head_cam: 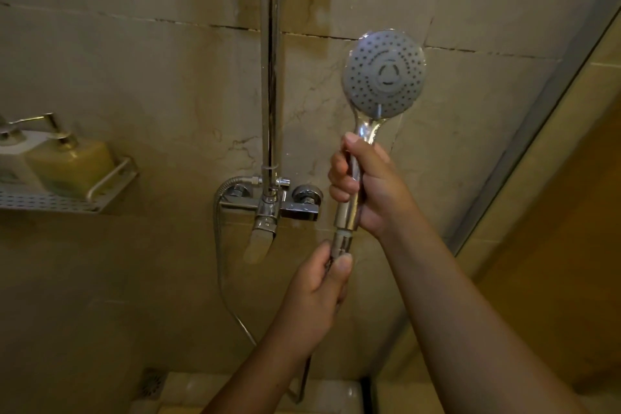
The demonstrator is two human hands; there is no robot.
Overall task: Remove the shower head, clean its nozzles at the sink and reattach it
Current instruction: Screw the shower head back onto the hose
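Both hands busy: right hand (366, 185) grips round grey chrome-handled shower head (384, 72); left hand (321, 282) pinches chrome hose nut (341, 244). Risk: wet chrome slips, head drops.

Dim, yellowish light fills this shower corner. The wall (134, 60) is large beige marble-veined tiles, with a dark, cracked grout line (201, 23) running across it high up. A chrome riser pipe (270, 60) comes straight down the wall to a chrome mixer tap (299, 208) with a flat spout (258, 245). On the left, a white perforated shelf (50, 202) with a front rail carries a white pump bottle (13, 158) and a yellowish pump bottle (72, 165), touching side by side. A metal-edged screen frame (537, 111) slants down the right. Low down, a floor drain (153, 383) sits in the pale floor (201, 393).
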